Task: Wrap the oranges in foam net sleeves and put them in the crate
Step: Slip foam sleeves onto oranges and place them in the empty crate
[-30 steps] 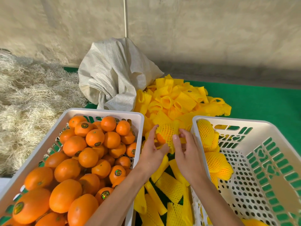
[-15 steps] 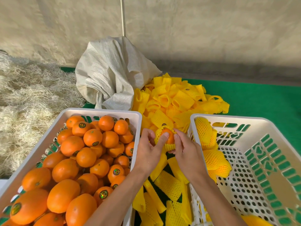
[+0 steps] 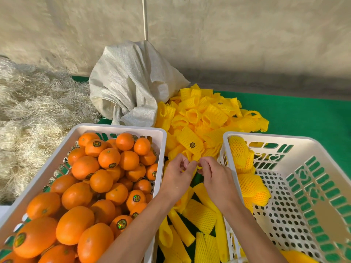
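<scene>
My left hand (image 3: 177, 176) and my right hand (image 3: 215, 178) meet between the two crates, fingers curled. Both pinch a yellow foam net sleeve (image 3: 198, 166) of which only a sliver shows between the fingertips. The orange seen in it earlier is hidden behind my hands. The left white crate (image 3: 117, 127) is heaped with bare oranges (image 3: 109, 158). In the right white crate (image 3: 266, 137), wrapped oranges (image 3: 250, 185) lie along the left wall. A pile of loose foam sleeves (image 3: 207, 118) spreads just beyond my hands.
More flat sleeves (image 3: 199, 215) lie on the green mat (image 3: 303, 118) in the gap between the crates. A crumpled white woven sack (image 3: 131, 88) sits behind the left crate. Pale straw (image 3: 28, 120) covers the ground at the left, and a plain wall stands behind.
The orange was visible inside the sleeve between my fingers. My hands have closed together and lowered slightly, and they now cover the orange.
</scene>
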### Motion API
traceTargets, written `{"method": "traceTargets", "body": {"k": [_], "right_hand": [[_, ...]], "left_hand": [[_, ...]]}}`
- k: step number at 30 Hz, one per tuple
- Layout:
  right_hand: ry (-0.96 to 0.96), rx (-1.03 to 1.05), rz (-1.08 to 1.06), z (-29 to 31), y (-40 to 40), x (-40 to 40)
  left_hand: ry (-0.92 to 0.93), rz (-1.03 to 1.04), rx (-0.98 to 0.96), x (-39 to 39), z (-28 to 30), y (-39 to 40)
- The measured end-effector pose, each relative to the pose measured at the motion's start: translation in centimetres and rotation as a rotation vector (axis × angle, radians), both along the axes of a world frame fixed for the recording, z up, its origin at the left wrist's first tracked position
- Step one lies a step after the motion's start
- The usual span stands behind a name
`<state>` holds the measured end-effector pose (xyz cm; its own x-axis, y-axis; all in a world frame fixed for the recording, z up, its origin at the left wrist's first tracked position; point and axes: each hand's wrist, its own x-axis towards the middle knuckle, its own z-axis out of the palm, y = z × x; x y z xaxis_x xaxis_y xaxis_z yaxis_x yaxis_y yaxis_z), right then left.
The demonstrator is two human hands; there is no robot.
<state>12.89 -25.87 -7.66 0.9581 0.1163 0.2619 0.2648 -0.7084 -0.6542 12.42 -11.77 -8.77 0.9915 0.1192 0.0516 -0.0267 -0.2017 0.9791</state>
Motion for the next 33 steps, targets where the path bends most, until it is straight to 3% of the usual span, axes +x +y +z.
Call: {"method": "traceTargets", "body": {"k": [6, 11, 15, 19, 24, 30, 33], "right_hand": [[0.268, -0.226, 0.089, -1.9, -0.3, 0.4], [0.618, -0.361, 0.35, -3.5, 0.3, -0.2], [0.76, -0.65, 0.447, -3.9, 1.0, -0.9], [0.784, -0.961, 0.457, -3.7, 1.6, -1.5], [0.65, -1.302, 0.466, -5.1, 2.6, -2.3], [0.494, -1.425, 0.526, -6.6, 2.5, -1.9], [0.466, -1.366, 0.533, -5.5, 2.4, -1.5]], "left_hand": [[0.133, 0.088, 0.097, 0.5, -0.7, 0.2], [0.275, 0.073, 0.13, 0.4, -0.6, 0.2], [0.298, 0.04, 0.126, 0.2, 0.0, 0.1], [0.319, -0.024, 0.175, 0.1, -0.1, 0.1], [0.326, -0.076, 0.219, 0.0, -0.2, 0.0], [0.313, -0.091, 0.261, 0.0, -0.8, 0.0], [0.297, -0.048, 0.241, 0.0, -0.6, 0.0]]}}
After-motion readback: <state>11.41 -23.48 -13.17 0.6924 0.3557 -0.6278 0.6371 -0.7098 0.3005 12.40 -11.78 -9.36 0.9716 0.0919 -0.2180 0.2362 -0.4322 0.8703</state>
